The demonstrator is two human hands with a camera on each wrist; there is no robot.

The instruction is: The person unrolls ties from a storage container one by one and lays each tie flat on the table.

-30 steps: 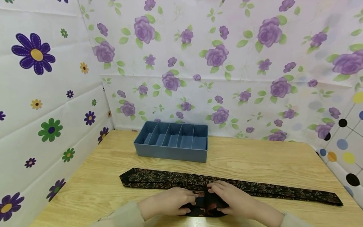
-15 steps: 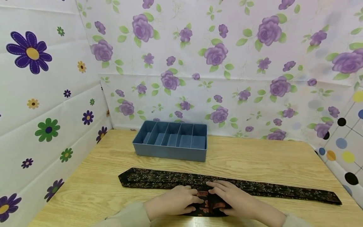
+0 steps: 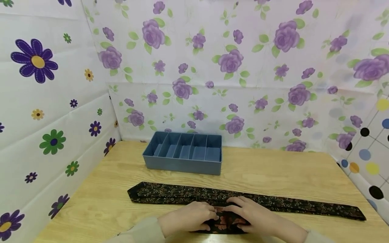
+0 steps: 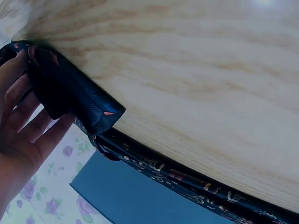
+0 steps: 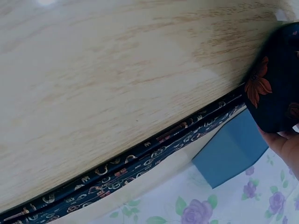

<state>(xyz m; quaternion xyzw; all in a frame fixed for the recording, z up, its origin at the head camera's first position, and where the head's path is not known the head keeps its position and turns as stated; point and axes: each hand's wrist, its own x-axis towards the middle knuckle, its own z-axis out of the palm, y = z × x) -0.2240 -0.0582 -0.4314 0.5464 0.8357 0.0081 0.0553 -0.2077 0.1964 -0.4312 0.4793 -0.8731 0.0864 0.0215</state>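
A folded black necktie (image 3: 224,224) with reddish flowers lies near the table's front edge. My left hand (image 3: 197,216) grips its left end, fingers on top and thumb at the near edge. My right hand (image 3: 253,216) holds the right end in a similar way, covering part of it. In the left wrist view, layers of the floral necktie (image 4: 74,93) stand partly apart beside the fingers. Orange petals show on the floral necktie (image 5: 271,88) in the right wrist view. Just behind stretches a long dark patterned necktie (image 3: 164,194), laid flat, its middle partly hidden by my right hand.
A blue divided box (image 3: 182,164) with several compartments stands farther back on the wooden table (image 3: 273,172). Flowered cloth (image 3: 206,67) hangs behind the table, and another flowered sheet (image 3: 60,101) closes off the left side.
The floral necktie's upper layer has come down flatter, and more of its flower pattern shows between my hands. My fingers have shifted slightly along it. The long patterned necktie has stayed put.
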